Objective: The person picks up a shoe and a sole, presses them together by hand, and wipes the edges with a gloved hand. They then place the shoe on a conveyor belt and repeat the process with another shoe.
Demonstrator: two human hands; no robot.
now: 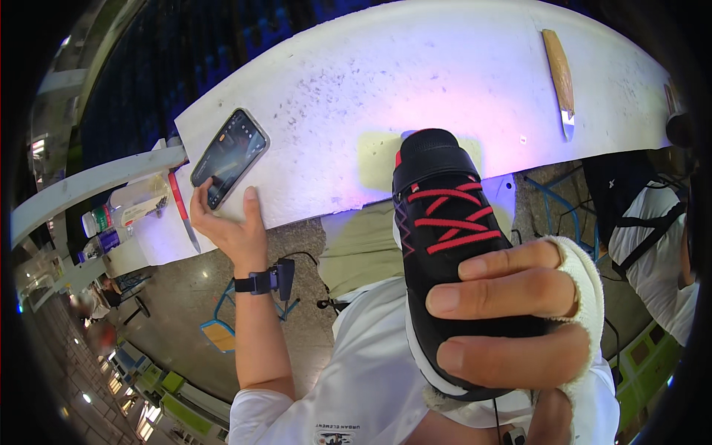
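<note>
A black shoe (439,271) with red crisscross laces and a white sole edge is held up close, its collar toward the table. My right hand (523,315), in a white glove that leaves the fingers bare, wraps over the toe end. My left hand (231,228) rests by the table's near left edge with its thumb and fingers apart. One of its fingers touches the lower end of a smartphone (233,152), which lies face up with its screen lit. A dark band with a small box is on my left wrist.
On the white table (326,104), a wooden-handled knife (561,74) lies at the right. A red-handled knife (179,199) is left of my left hand, near plastic bottles (122,211). Another person (649,230) sits at the right, and a blue-framed stool (220,334) stands below.
</note>
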